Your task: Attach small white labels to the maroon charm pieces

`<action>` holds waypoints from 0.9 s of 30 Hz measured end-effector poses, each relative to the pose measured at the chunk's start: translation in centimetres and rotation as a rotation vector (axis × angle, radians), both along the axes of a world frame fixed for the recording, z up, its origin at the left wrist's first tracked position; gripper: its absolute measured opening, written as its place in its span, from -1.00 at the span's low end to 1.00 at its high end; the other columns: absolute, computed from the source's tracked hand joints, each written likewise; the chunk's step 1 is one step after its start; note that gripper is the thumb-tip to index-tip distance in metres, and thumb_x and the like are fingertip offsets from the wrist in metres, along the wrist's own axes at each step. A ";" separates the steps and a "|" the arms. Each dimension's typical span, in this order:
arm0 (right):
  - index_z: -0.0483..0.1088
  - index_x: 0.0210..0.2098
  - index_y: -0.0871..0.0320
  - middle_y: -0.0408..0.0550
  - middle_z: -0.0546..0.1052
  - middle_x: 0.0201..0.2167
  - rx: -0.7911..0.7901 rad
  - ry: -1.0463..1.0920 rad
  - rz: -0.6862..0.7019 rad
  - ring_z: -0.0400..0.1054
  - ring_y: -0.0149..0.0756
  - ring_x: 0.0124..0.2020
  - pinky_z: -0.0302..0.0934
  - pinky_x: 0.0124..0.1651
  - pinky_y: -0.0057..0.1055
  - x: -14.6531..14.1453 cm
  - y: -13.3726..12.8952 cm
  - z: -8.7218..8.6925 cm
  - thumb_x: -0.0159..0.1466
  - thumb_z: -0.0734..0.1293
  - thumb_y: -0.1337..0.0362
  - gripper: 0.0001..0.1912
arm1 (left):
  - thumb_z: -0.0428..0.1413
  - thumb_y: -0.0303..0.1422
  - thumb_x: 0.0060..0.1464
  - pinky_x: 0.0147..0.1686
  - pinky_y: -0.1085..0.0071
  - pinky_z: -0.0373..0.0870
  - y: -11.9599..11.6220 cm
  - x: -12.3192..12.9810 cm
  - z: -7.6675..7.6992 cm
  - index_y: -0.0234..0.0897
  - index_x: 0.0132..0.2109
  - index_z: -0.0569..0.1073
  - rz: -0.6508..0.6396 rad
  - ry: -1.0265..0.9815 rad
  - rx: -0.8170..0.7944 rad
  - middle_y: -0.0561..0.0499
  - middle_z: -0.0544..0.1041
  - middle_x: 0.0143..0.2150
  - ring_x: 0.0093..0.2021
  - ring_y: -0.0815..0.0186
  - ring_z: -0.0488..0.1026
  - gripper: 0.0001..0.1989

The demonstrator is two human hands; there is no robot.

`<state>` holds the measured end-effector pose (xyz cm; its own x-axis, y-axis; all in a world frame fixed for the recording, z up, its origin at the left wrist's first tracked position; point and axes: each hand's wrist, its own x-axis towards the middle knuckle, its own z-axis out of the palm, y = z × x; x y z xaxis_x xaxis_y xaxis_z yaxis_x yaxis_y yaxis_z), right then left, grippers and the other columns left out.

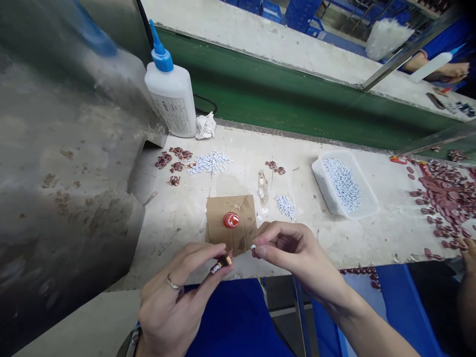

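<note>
My left hand [174, 300], with a ring on one finger, is closed on a small brown figurine part [223, 261] that has a tan and a white patch. Across from it, my right hand [292, 245] pinches a tiny white piece [253, 246] between thumb and fingertip, a short gap away from the brown part. Just beyond both hands lies a cardboard square [215, 230], bearing a small round container of glossy red [231, 220]. A small pile of tiny white-blue pieces [285, 206] is near my right hand.
A white bottle with a blue nozzle [171, 101] stands at the back left beside crumpled tissue [206, 126]. Brown parts [178, 157] lie near another white-blue pile [210, 162]. A plastic tub [366, 203] holds more. Metal housing [74, 163] borders the left; another person's hand [469, 255] is far right.
</note>
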<state>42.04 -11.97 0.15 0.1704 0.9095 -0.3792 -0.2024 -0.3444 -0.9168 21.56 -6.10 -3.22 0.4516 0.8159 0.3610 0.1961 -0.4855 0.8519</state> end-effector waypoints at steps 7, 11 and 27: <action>0.62 -0.35 0.06 -0.19 0.65 -0.40 -0.052 0.145 0.029 0.53 -0.46 -0.36 0.42 -0.28 -0.56 -0.1 0.0 0.0 0.22 0.55 0.30 -0.94 | 0.29 -0.59 0.11 0.01 0.55 0.59 -0.2 -0.5 -0.5 -0.18 -0.02 0.55 0.043 -0.002 0.004 0.17 0.63 -0.08 -0.10 0.50 0.61 -0.68; 0.62 -0.34 0.08 -0.19 0.65 -0.41 -0.069 0.227 0.034 0.54 -0.48 -0.36 0.43 -0.26 -0.58 -0.1 0.3 -0.1 0.21 0.57 0.31 -0.93 | 0.30 -0.57 0.11 0.06 0.62 0.57 0.0 -0.5 -0.8 -0.18 -0.02 0.56 0.045 0.021 0.013 0.18 0.65 -0.05 -0.11 0.52 0.62 -0.69; 0.61 -0.12 0.12 -0.08 0.67 -0.21 0.424 -0.349 0.103 0.58 -0.33 -0.16 0.47 -0.09 -0.37 -2.0 0.3 -0.6 0.30 0.45 0.51 -0.78 | 0.26 -0.64 0.11 0.00 0.68 0.54 0.7 -0.6 0.0 -0.27 -0.03 0.56 -0.043 -0.008 0.050 0.13 0.61 -0.10 -0.11 0.57 0.58 -0.70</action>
